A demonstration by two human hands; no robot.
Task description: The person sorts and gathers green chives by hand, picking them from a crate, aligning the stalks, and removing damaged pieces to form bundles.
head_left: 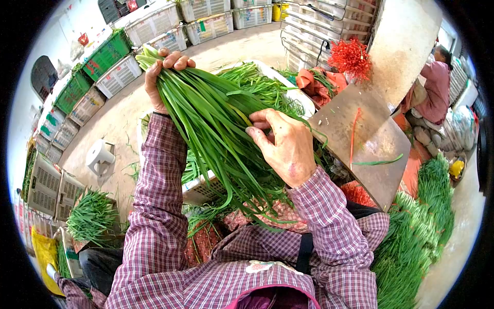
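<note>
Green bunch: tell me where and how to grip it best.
Probably take the green bunch round its stem end, where the left hand is, from the left, fingers wrapped across: the stems gather narrow there, while the leaves fan out and droop.

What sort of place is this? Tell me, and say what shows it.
Likely a sorting and bundling shed for leafy greens: plastic crates line the far side, bundled greens lie heaped on the right, and the left hand grips a long-leaved bunch.
</note>
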